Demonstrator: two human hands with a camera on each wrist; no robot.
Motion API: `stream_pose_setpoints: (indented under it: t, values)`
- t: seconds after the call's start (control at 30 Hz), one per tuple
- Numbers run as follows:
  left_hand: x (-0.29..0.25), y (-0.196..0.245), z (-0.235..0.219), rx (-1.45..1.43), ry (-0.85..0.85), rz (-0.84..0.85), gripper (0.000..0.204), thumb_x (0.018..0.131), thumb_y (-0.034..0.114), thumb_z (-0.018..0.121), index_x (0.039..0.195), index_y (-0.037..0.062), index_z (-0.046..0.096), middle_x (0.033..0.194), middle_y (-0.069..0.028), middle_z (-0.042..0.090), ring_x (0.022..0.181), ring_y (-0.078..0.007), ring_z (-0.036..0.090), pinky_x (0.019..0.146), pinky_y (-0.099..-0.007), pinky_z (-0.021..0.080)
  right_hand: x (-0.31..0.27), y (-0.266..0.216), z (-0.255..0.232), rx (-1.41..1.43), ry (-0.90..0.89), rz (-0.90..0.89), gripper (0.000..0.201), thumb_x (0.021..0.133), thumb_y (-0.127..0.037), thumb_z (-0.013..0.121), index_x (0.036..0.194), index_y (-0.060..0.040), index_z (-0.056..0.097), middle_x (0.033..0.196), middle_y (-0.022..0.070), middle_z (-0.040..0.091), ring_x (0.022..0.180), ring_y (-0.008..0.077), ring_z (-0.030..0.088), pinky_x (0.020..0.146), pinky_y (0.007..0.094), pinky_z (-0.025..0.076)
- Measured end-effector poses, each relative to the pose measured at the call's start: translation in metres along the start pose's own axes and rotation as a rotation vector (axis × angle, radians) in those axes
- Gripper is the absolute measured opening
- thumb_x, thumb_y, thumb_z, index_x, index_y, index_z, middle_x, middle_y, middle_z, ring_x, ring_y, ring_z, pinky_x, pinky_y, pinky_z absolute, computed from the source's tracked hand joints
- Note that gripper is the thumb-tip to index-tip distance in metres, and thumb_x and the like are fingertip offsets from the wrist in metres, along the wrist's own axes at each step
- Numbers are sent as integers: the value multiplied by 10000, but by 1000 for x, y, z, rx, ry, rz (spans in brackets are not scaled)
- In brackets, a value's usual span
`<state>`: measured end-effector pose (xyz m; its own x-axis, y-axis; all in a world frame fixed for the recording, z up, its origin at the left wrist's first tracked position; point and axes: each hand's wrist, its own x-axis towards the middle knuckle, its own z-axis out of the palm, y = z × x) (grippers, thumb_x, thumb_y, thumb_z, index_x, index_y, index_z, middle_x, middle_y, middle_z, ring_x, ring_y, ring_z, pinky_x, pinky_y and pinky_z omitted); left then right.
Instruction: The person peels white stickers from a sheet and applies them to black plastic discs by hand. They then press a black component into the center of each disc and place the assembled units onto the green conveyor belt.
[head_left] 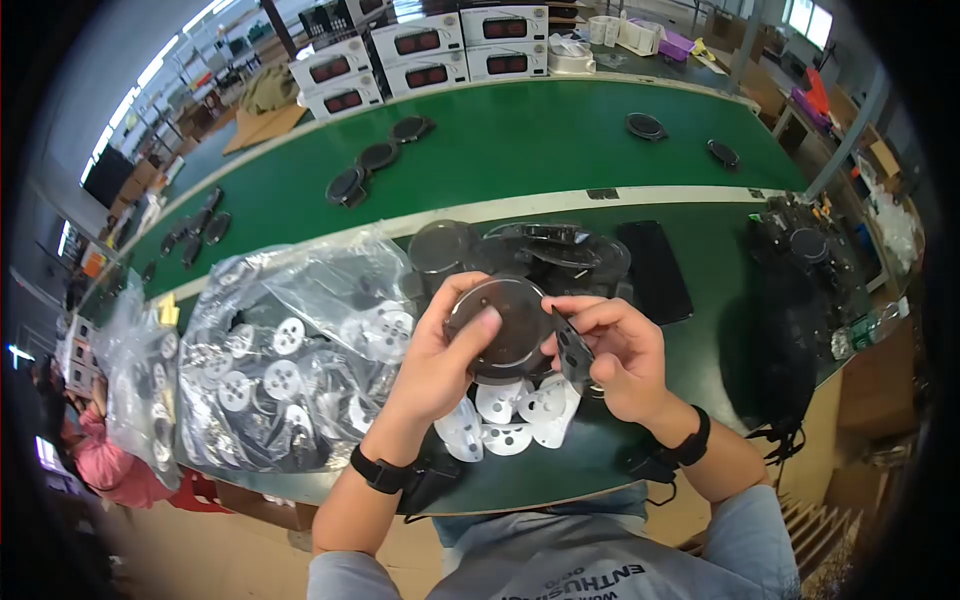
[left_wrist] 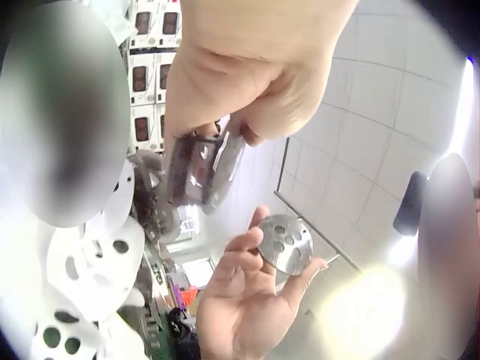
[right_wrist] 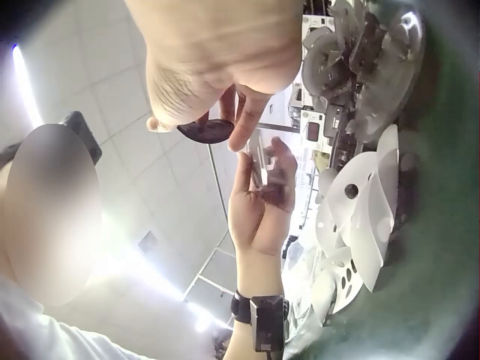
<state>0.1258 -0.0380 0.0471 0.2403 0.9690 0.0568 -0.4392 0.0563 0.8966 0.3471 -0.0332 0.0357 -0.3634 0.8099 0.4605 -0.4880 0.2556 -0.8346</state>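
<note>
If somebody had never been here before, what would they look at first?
Probably the two hands in the middle: the left hand holds a dark round case, and the right hand pinches a thin disc with holes. Next might come the big clear bag full of shiny white discs, on the green table at the picture's left, or the stacked white boxes at the back.

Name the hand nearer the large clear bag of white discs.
Left hand, just right of the bag; the right hand is farther right, beyond the round dark case.
</note>
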Motion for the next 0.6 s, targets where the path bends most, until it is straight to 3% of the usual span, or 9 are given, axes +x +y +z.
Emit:
stream_pose_setpoints:
  t: [0.13, 0.23, 0.33, 0.5, 0.6]
  values:
    - [-9, 1, -3, 85, -160, 82, 657, 863, -47, 700, 1442, -8, 395, 1358, -102, 532, 1222, -169, 544, 1026, -330, 470, 0, 12, -5, -81, 50, 5, 519, 875, -301, 765, 1189, 51, 546, 1360, 231, 533, 990, 182, 633, 828, 303, 531]
    - [-7, 8, 2, 88, -196, 91, 719, 844, -98, 690, 1476, -18, 358, 1385, -117, 514, 1229, -190, 545, 1029, -345, 479, -1, 12, 1, -124, 131, -8, 503, 848, -258, 800, 1163, 44, 549, 1327, 224, 555, 932, 148, 613, 812, 279, 512]
    - [-9, -1, 6, 160, -175, 124, 727, 861, -96, 669, 1501, -8, 335, 1412, -125, 495, 1244, -196, 528, 1005, -349, 496, -2, 12, 0, -296, 165, -79, 526, 807, -238, 840, 1151, 35, 552, 1309, 219, 565, 916, 141, 617, 784, 265, 519]
    - [-14, -14, 19, 7, -257, 103, 749, 888, -99, 627, 1540, 10, 276, 1461, -115, 453, 1265, -197, 496, 981, -337, 495, -6, 14, -7, -558, 138, -188, 595, 732, -225, 899, 1149, 26, 556, 1305, 224, 565, 896, 129, 626, 734, 242, 533]
    - [-13, -16, 19, -40, -231, 123, 697, 895, -101, 614, 1516, -12, 310, 1467, -121, 439, 1262, -217, 502, 983, -347, 511, -5, 15, -6, -554, 166, -192, 589, 724, -226, 904, 1141, 18, 566, 1292, 223, 577, 898, 126, 627, 730, 245, 538]
